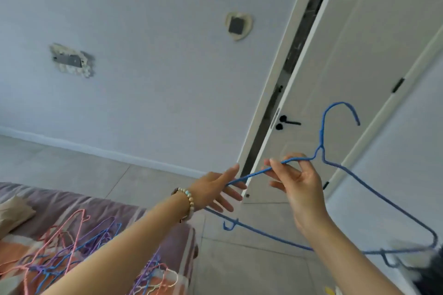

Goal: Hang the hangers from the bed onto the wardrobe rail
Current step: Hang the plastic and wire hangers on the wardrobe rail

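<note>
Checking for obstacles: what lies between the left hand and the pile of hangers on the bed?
In the head view, only the left forearm and purple bedding separate the left hand from the pile of hangers.

- No text, label, brand, number or sign could be read anywhere in the head view.
- The wall plates (72, 61), the door (354, 55) and the blue hanger (374, 194) carried no legible marking.

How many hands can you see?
2: the left hand is open, fingers by the blue hanger's left shoulder; the right hand pinches that shoulder wire nearer the hook.
</note>
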